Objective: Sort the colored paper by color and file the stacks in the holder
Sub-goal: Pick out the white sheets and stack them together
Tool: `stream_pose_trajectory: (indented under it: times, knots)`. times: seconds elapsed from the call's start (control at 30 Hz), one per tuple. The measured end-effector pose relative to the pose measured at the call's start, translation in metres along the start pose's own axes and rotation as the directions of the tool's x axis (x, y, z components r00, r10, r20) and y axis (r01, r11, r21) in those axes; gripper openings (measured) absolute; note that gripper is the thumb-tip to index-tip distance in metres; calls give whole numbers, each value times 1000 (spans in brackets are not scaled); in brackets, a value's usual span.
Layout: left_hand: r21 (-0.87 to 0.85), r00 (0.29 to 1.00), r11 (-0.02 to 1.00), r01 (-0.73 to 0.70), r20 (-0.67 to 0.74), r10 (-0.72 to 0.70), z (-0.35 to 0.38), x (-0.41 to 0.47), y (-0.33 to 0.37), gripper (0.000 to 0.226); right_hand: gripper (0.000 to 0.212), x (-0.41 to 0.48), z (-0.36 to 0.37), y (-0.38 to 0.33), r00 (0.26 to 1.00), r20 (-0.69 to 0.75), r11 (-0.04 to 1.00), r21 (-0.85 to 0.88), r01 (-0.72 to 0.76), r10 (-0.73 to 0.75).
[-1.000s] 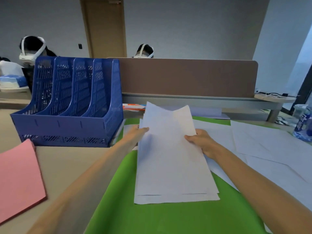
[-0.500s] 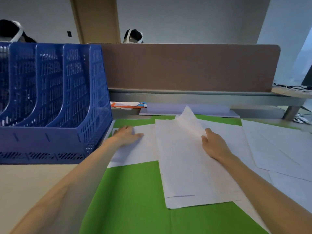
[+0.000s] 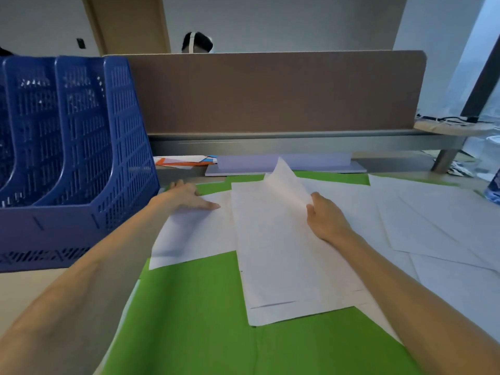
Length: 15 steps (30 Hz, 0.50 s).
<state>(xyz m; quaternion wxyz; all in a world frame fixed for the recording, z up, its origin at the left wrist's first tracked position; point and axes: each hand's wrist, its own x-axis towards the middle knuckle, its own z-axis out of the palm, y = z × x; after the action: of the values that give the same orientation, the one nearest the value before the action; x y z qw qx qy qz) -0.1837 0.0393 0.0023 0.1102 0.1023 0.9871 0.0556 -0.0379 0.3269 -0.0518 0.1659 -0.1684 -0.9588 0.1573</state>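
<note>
On the tabletop (image 3: 32,288), beside the blue holder (image 3: 81,158), a white sheet (image 3: 189,239) is pressed flat by the left hand (image 3: 186,196) — grip apart, fingers straight. On green paper (image 3: 194,320), the white stack (image 3: 281,261) is laid; its top sheet (image 3: 286,182) is pinched at the lifted corner in the grip of the right hand (image 3: 324,217).

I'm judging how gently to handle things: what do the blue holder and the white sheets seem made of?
Blue holder: probably rigid moulded plastic, faintly glossy, judging by its perforated lattice walls. White sheets: thin matte paper; one corner bends upward at the right hand.
</note>
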Motion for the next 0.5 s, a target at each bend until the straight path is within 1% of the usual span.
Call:
stream_pose_trajectory:
  times: [0.1, 0.13, 0.3, 0.37, 0.43, 0.5]
  knots:
    - [-60, 999, 998, 19, 48, -17, -1, 2, 2, 106, 23, 0, 1, 1, 1000, 13, 1000, 3, -10, 10]
    - [-91, 999, 996, 19, 47, -15, -2, 1, 3, 107, 24, 0, 2, 2, 1000, 15, 1000, 2, -13, 13]
    - [-158, 998, 987, -20, 60, 30, -17, -17, 8, 81, 28, 0, 0, 1, 1000, 11, 1000, -10, -7, 7]
    - [-269, 997, 963, -9, 69, 28, -25, -35, 6, 75, 29, -1, -3, 1, 1000, 1, 1000, 6, -13, 13]
    - [-449, 997, 893, 28, 72, 5, -28, -51, -3, 70, 29, -3, -9, 1, 999, -23, 998, 40, -41, 42]
    - [-576, 999, 816, 43, 42, -23, -23, -67, -18, 68, 29, -6, -18, -2, 993, -76, 987, 140, -76, 87]
